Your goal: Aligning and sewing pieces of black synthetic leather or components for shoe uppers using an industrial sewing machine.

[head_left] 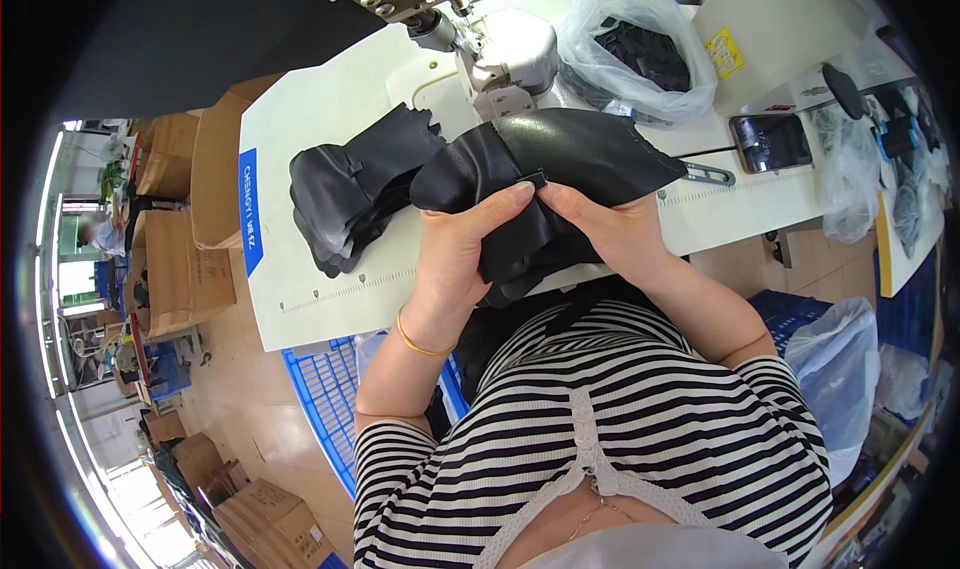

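Both my hands hold a black leather shoe upper [590,144] over the near edge of the white table [400,304]. My left hand [458,249] is closed on its left part, the thumb lying along the leather. From the other side my right hand [620,231] grips it, and the two thumb tips almost meet at a small black tab [538,178]. The fingers under the leather are hidden. To the left lies a stack of similar black uppers [345,184]. Just beyond the held piece stands the sewing machine [515,54].
A clear plastic bag [590,29] of black pieces sits at the far right, near a phone [770,144] and a grey slotted tool [710,175]. Blue crates [320,399] stand below the table. Cardboard boxes [185,279] line the floor at left.
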A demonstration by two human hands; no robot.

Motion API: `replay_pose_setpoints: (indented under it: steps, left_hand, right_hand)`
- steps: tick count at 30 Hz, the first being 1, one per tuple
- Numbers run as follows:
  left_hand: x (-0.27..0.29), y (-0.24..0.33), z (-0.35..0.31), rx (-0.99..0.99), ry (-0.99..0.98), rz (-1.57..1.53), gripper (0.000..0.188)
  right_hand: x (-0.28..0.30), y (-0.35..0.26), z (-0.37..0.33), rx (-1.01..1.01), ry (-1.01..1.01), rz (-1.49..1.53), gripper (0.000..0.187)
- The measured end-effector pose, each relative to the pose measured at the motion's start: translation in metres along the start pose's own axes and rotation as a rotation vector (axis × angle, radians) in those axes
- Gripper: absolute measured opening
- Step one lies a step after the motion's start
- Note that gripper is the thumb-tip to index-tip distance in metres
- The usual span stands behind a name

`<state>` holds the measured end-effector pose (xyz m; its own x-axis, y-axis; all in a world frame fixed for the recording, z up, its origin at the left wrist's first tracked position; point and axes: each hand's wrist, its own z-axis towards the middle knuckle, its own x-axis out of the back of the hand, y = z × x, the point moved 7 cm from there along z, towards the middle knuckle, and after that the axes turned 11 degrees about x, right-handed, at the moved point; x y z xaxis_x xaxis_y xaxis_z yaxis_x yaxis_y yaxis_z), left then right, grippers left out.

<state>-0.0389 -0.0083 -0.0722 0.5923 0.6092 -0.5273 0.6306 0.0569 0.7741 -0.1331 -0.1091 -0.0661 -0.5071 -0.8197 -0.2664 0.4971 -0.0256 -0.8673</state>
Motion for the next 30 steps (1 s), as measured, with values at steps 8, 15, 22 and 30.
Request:
replay_pose_setpoints:
  steps: [8,15,22,30]
  left_hand:
    - [0.001,0.005,-0.004,-0.095,0.054,0.025,0.024]
    - [0.002,0.004,-0.008,-0.136,0.11,0.081,0.022]
    - [0.007,-0.001,-0.01,-0.091,0.091,-0.08,0.02]
    - [-0.002,0.01,-0.01,-0.157,0.057,0.123,0.023]
  right_hand:
    - [-0.002,0.001,-0.003,-0.008,-0.021,-0.004,0.026]
    - [-0.002,0.006,-0.006,-0.039,0.005,0.017,0.027]
    - [-0.004,0.002,-0.007,0.01,0.026,0.044,0.025]
    - [-0.003,0.003,-0.009,0.028,0.095,0.089,0.02]
